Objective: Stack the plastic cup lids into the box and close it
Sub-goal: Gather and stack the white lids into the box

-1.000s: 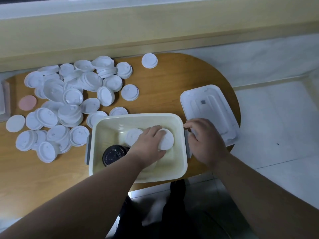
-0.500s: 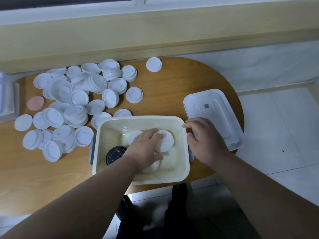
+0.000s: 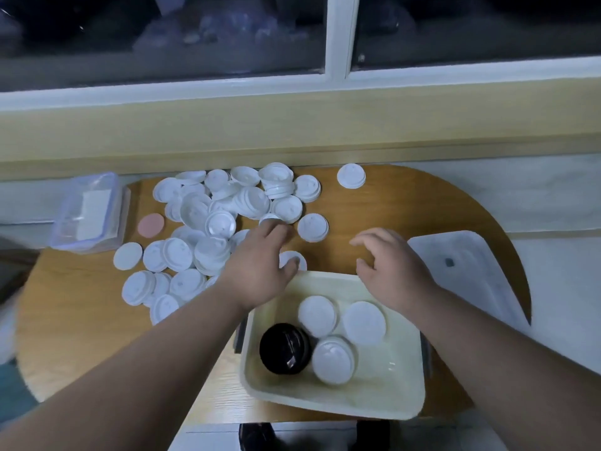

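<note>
Both hands have left the cream box (image 3: 325, 405): the left hand (image 3: 260, 266), earlier down among its stacked lids (image 3: 317, 315), now lies spread flat past the far rim on the edge of the loose pile of white cup lids (image 3: 211, 222), gripping nothing visible. The right hand (image 3: 392, 265) hovers loosely open and empty, with a single lid (image 3: 313, 226) ahead between the two. The pile spreads ahead-left of the left hand, the nearer one.

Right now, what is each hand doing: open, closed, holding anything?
Left hand: open, fingers reaching over the loose lids, gripping none.
Right hand: open, loosely curled, empty, over the box's far rim.
</note>
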